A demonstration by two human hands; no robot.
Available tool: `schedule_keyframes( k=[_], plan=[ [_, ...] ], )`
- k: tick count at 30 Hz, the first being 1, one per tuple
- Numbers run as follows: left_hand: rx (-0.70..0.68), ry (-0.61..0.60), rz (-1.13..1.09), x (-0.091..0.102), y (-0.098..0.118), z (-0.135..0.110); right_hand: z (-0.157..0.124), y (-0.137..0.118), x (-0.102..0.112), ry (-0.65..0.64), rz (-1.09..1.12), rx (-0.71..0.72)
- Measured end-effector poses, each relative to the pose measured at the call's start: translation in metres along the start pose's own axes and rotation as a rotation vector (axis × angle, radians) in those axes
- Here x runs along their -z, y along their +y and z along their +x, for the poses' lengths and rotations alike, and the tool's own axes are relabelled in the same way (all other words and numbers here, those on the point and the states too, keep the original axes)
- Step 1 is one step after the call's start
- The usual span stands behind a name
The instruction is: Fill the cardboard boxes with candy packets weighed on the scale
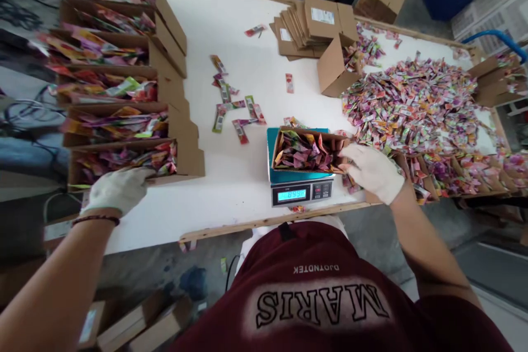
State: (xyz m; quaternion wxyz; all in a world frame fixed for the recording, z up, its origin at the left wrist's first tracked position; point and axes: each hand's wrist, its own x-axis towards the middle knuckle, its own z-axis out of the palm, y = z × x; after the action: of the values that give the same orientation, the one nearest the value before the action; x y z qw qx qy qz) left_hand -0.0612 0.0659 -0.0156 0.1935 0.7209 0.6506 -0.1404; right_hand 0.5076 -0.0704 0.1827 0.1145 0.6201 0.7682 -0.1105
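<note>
Clock directions are read from the scale, twelve toward the table's far edge.

- Scale [309, 193], one, on the white table [243, 181]; display lit, figures too blurred to read surely.
- Box [297, 170], one, open-topped, filled with wrapped packets; sits on the scale's plate.
- Right hand [373, 170], white-gloved, at three o'clock; fingers and thumb reach to the box's near-side right end and touch it; whether they pinch it, cannot tell.
- Left hand [119, 190], white-gloved, at nine o'clock; laid at the nearest box of the row, fingers together; whether it grips, cannot tell.
- Row of filled boxes [167, 88], nine to ten o'clock, side by side, open-topped.
- Loose packets [225, 92], scattered, ten o'clock.
- Flattened boxes [324, 16], stacked, twelve o'clock.
- Tilted box [330, 72], one o'clock, mouth toward the heap.
- Heap of packets [412, 104], large, between two and three o'clock.
</note>
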Motion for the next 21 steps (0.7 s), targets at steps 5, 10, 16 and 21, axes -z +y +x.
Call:
schedule_keyframes(
  k=[5,10,16,21],
  plan=[
    [-0.031,0.240,0.065,0.011,0.046,-0.044,-0.015,0.016,0.012,0.388,0.196,-0.098],
    [-0.186,0.512,-0.206,0.035,0.109,-0.077,0.004,0.000,0.009,0.414,0.227,-0.067],
    [-0.437,0.604,-0.356,0.047,0.190,-0.082,0.026,-0.012,0.007,0.370,0.253,-0.067],
    [-0.618,0.618,-0.452,0.058,0.251,-0.086,0.031,0.043,-0.037,0.559,0.480,-0.211]
  ],
)
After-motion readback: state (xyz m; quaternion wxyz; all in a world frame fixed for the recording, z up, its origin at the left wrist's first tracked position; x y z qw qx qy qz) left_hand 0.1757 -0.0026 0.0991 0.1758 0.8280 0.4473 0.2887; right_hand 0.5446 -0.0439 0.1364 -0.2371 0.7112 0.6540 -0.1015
